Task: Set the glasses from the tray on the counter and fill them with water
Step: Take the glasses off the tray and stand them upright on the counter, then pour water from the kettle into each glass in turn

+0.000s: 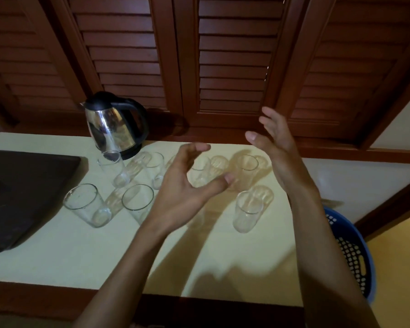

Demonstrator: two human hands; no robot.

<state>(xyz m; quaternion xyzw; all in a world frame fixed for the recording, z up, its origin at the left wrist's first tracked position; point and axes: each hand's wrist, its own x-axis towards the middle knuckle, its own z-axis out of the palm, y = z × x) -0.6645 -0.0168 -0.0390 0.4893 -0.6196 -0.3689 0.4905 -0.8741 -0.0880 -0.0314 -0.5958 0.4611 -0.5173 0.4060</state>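
The glasses already stand on the counter (57, 256), in a loose cluster across the middle of the frame. One glass (87, 204) stands at lower left of the group, just beside the tray (21, 197); another glass (137, 201) is to its right. Behind them stand a glass (111, 169) close in front of the kettle (115, 125) and a glass (155, 169) next to it. Further right are a glass (245, 171) and, nearer the camera, a glass (247, 214); one more shows partly behind the left hand (187, 185). All look clear and empty, as far as the dim light lets me tell. The dark tray at the left edge of the frame shows no glasses on the part in view.

So the setting-out step looks done, and the filling is wholly left to do.

The left hand hovers over the middle glasses with fingers loosely curled, holding nothing. The right hand (275, 147) is raised at centre right, fingers straight and spread, also empty. A blue perforated basket (350, 249) sits below the counter at lower right.
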